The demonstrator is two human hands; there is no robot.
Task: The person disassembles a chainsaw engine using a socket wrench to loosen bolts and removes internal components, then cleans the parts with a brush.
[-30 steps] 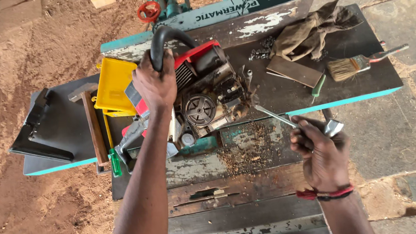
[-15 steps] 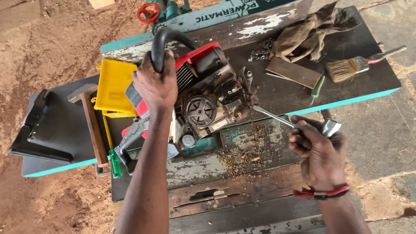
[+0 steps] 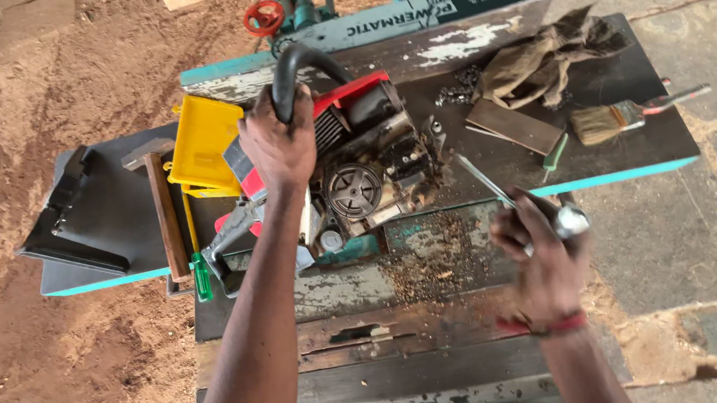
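Left hand (image 3: pixel 279 148) grips curved black handle (image 3: pixel 297 66); right hand (image 3: pixel 537 251) holds steel rod (image 3: pixel 485 180).

My left hand (image 3: pixel 279 146) grips smooth black plastic on the grimy metal chainsaw engine (image 3: pixel 356 172); my right hand (image 3: pixel 542 255) holds a shiny steel tool (image 3: pixel 519 200). The wooden worktop (image 3: pixel 387 344) is rough, its paint flaking. Far right lies crumpled cloth (image 3: pixel 548 59).

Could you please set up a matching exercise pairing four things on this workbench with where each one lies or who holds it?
1. black curved chainsaw handle
2. long metal wrench
3. wooden-handled paintbrush
4. yellow plastic cover

a. far right of the bench
b. in the right hand
c. in the left hand
d. left of the saw body

Pairs: 1-c, 2-b, 3-a, 4-d
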